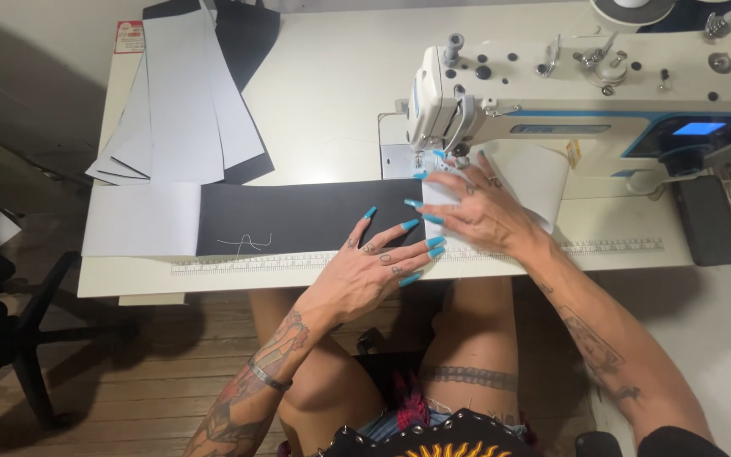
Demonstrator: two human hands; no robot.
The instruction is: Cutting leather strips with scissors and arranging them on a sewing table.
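Both hands lie flat with fingers spread, gripping nothing, on the black fabric strip (298, 218), whose long axis runs leftward across the tabletop (332, 93), the right hand (475, 211) nearer the sewing machine (568, 85) needle than the left hand (374, 267).

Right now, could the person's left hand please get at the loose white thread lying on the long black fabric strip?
Probably yes. The left hand rests flat on the long black fabric strip, and the loose white thread lies uncovered just to its left, with only bare fabric between them. The right hand is by the needle.
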